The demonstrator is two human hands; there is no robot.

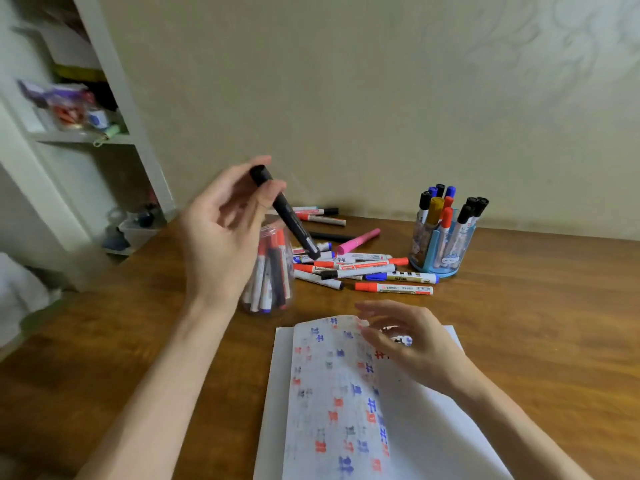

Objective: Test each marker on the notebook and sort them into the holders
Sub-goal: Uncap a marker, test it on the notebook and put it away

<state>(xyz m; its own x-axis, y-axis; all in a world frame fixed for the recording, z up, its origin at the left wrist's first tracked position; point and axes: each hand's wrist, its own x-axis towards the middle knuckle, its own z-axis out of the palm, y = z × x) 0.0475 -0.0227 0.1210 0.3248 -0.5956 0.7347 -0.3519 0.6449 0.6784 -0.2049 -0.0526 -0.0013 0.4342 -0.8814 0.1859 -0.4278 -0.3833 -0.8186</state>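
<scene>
**Mia:** Where is the black marker (285, 211)?

**Ben:** It is up in the air, over the clear jar (268, 271). The left hand (221, 230) pinches it near the top, thumb on one side and fingers on the other.

**Mia:** Which way does it point?

**Ben:** It is slanted. The top end goes up and to the left. The bottom end goes down and to the right, toward the loose markers (360, 268). I cannot tell which end has the tip.

**Mia:** And the right hand (412, 341)?

**Ben:** It hangs just over the notebook (346, 393). Its fingers are softly bent, and I see nothing in it.

**Mia:** Is the job almost done?

**Ben:** I think it is about half done. The page, by the near edge of the table (536, 306), has lots of red, blue and black marks on it. The jar near the left edge has markers in it. The blue holder (440, 244) by the far edge has some too. But many markers lie in a heap between them, and I think those need testing.
</scene>
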